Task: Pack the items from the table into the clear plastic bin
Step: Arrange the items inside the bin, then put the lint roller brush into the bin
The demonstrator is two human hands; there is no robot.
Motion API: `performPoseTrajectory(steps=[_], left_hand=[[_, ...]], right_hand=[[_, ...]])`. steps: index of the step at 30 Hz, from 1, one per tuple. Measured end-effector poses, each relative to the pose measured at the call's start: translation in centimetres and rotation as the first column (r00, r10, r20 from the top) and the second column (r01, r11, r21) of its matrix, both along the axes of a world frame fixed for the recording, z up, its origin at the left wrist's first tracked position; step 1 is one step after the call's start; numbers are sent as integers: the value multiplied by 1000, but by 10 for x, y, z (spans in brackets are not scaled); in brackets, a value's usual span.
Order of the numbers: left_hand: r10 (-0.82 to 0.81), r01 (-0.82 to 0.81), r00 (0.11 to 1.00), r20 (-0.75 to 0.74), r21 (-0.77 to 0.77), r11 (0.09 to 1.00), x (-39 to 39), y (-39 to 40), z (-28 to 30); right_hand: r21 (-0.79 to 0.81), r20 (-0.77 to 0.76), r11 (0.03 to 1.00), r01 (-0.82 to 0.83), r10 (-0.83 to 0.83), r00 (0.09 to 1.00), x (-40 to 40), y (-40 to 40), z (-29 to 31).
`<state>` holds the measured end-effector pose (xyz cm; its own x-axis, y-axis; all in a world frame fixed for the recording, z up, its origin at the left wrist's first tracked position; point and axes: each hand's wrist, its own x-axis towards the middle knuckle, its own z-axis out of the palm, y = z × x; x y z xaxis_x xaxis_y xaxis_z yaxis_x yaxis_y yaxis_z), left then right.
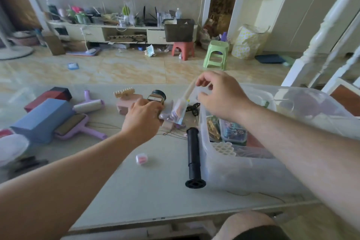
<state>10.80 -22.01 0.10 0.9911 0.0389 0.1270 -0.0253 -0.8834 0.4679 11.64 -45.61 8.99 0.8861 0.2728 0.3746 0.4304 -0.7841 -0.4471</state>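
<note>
The clear plastic bin stands on the right of the table, holding a box of binder clips and a white honeycomb piece. My right hand pinches the top of a small clear pouch, lifting it just left of the bin's far corner. My left hand grips the lower end of the same pouch, beside a dark round jar. A pink comb-topped block lies behind my left hand.
A black tube lies against the bin's left wall, and a small pink die rests near mid-table. On the left lie a blue box, a red box, a lint roller and a purple brush. Thin cord trails under the pouch.
</note>
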Motion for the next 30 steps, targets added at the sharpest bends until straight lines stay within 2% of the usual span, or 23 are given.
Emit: performPoseTrajectory(steps=[4,8,12,15,18,20,25,30], left_hand=[[74,-58,989,-125,123,991,-10,51,-26],[173,-130,957,-232,192,973,-5,91,-43],[287,-230,932,-221,251,940,5,130,-71],[351,-259,894,-277,321,911,9,145,-91],[360,-272,853,-378,268,924,13,150,-100],[349,-263,854,-385,259,929,15,151,-103],[347,-259,854,-387,262,930,18,161,-105],[337,-281,842,-421,189,941,15,164,-99]], right_hand=[[-178,-121,975,-131,111,987,-6,67,-7],[-332,-343,939,-89,-32,939,16,121,-34],[-412,-416,911,26,-214,884,56,155,-61],[-404,-424,902,153,-333,842,90,174,-85],[-319,-498,910,266,-400,769,124,195,-111],[-292,-523,901,322,-432,735,141,208,-127],[-299,-470,865,403,-501,727,156,225,-155],[-271,-475,874,403,-485,734,146,214,-129]])
